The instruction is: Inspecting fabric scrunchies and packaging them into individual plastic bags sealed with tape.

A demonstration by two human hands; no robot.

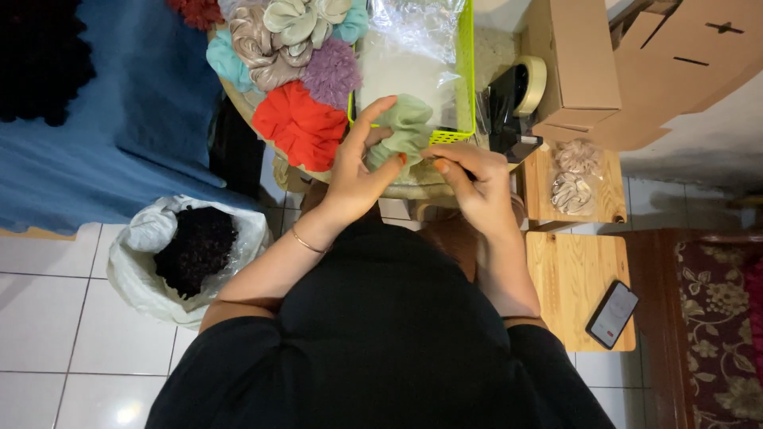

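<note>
left hand (352,176) raised, fingers curled round a pale green ruffled fabric scrunchie (404,133), index finger stretched up along its left side, thin gold bangle (306,241) on the wrist. right hand (477,184) just beside it, fingertips pinched on the scrunchie's lower right edge. both forearms angled up from the black-clad torso, hands close together, nearly touching. scrunchie held just above the near edge of the round surface (413,191), against the front corner of the lime green plastic basket (465,87).

basket holding crinkled clear plastic bags (409,56). left of it on the surface, a heap of scrunchies: red (300,123), mauve fuzzy (331,73), beige satin (262,48), sage (302,20), teal (226,59). white plastic sack (135,262) on the tiled floor at left, open top, filled with dark maroon scrunchies (195,246). clear packet of cream scrunchies (574,179) on a small wooden stool (608,199) at right; brown cardboard box (588,67) behind it, tape roll (531,83) beside the box. black smartphone (612,314) lying at the right edge of a second wooden stool (568,278).

tight in front: basket, heap and box crowd the surface edge. open tile at lower left, near the sack. blue cloth (103,119) covering the upper left.
</note>
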